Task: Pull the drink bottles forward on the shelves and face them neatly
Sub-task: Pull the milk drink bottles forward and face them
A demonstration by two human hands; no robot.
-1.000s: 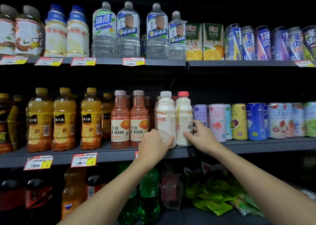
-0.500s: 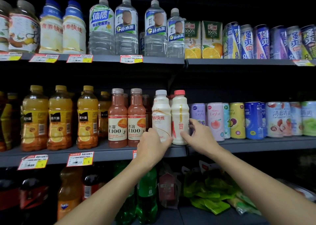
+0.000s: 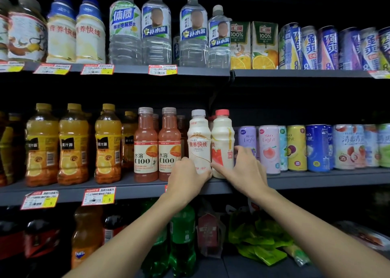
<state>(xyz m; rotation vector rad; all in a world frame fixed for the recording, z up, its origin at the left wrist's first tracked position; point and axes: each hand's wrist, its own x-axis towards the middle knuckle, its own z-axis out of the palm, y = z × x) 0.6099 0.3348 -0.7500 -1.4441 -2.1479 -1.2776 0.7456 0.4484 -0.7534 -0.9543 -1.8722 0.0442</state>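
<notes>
In the middle of the frame, a creamy white plastic bottle with a white cap [image 3: 199,138] and a creamy white plastic bottle with a red cap [image 3: 223,134] stand upright, touching, near the front of the grey middle shelf [image 3: 130,190]. The left hand [image 3: 185,179] curls round the bottom of the white-capped one. The right hand [image 3: 244,168] holds the red-capped one low down, thumb on the front, fingers round its right side. Orange-red juice bottles [image 3: 145,149] stand just left, pastel drink cans [image 3: 269,149] just right.
</notes>
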